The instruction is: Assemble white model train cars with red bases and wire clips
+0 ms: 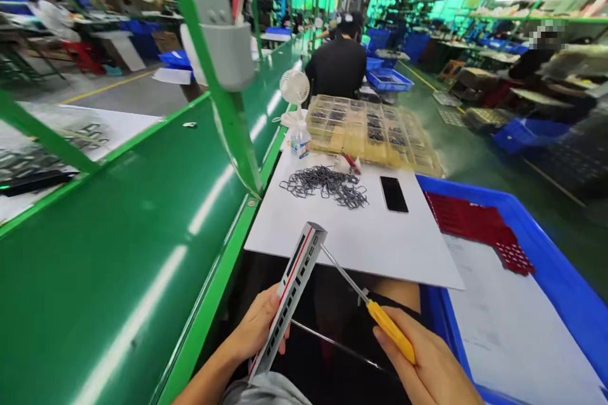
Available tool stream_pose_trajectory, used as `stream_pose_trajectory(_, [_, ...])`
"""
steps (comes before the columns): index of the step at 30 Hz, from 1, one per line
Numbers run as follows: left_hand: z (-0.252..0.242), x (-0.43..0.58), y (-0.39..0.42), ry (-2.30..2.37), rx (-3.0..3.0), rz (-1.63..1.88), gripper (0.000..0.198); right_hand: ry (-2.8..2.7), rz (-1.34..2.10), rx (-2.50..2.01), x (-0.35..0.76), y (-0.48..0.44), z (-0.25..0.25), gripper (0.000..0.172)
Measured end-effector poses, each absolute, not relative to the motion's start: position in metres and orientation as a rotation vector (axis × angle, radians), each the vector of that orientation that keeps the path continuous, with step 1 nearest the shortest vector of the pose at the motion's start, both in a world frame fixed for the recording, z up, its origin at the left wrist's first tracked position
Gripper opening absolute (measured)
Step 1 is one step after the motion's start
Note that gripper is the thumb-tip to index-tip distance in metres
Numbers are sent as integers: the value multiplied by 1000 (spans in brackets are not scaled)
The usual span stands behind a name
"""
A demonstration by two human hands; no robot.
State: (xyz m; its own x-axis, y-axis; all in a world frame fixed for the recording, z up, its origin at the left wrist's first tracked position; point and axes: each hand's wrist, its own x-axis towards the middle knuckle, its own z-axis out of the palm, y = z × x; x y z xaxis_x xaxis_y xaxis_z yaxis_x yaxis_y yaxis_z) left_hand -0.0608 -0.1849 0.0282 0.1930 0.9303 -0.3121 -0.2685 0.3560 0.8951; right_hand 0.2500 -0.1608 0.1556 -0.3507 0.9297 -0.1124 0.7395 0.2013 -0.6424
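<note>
My left hand (256,326) is closed round a long silver slotted device (293,288), holding it tilted up over my lap. My right hand (430,367) grips a yellow-handled screwdriver (389,329). Its thin metal shaft runs up and left, and the tip meets the device's upper end. Beyond them a white sheet (351,234) lies on the worktop with a pile of small dark metal clips (327,185) and a black phone (394,193).
A green conveyor belt (118,247) runs along my left with a green frame post (223,88). A blue bin (546,253) with red mesh sits on my right. Clear compartment trays (375,133), a small white fan (294,92) and a person in black (337,66) are ahead.
</note>
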Motion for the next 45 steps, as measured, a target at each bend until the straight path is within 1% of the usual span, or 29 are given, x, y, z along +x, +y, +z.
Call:
stream_pose_trajectory(4, [26, -65, -180, 1050, 901, 921, 82, -2248, 920, -1665, 247, -148, 155, 28])
stream_pose_trajectory(7, [28, -76, -182, 1088, 962, 894, 79, -2485, 820, -1656, 236, -150, 146, 19])
stream_pose_trajectory(11, [34, -88, -181, 1136, 1042, 903, 74, -2956, 608, -1516, 213, -170, 123, 30])
stream_pose_trajectory(15, [39, -95, -173, 1194, 980, 905, 71, -3193, 582, -1333, 202, -185, 108, 43])
stream_pose_trajectory(18, [41, -96, -171, 1200, 946, 897, 72, -3072, 601, -1418, 209, -175, 112, 45])
stream_pose_trajectory(23, [42, -95, -173, 1157, 920, 833, 73, -2706, 575, -1568, 227, -147, 127, 32])
stream_pose_trajectory(26, [40, -95, -173, 1159, 920, 840, 73, -2813, 598, -1527, 223, -154, 121, 34])
stream_pose_trajectory(29, [38, -95, -173, 1157, 948, 825, 72, -3089, 705, -1359, 219, -169, 112, 43])
stream_pose_trajectory(31, [37, -95, -173, 1147, 965, 802, 71, -3071, 732, -1364, 224, -170, 112, 48])
stream_pose_trajectory(32, [37, -94, -173, 1142, 971, 794, 70, -2977, 702, -1428, 229, -167, 114, 47])
stream_pose_trajectory(35, [38, -93, -173, 1136, 970, 793, 69, -2628, 589, -1608, 241, -152, 124, 35])
stream_pose_trajectory(37, [38, -93, -173, 1139, 972, 804, 68, -2608, 601, -1583, 242, -147, 128, 31])
stream_pose_trajectory(42, [38, -93, -173, 1136, 1010, 798, 67, -2964, 687, -1269, 231, -158, 122, 40])
stream_pose_trajectory(45, [38, -92, -173, 1138, 1012, 785, 66, -2755, 605, -1446, 238, -157, 121, 36])
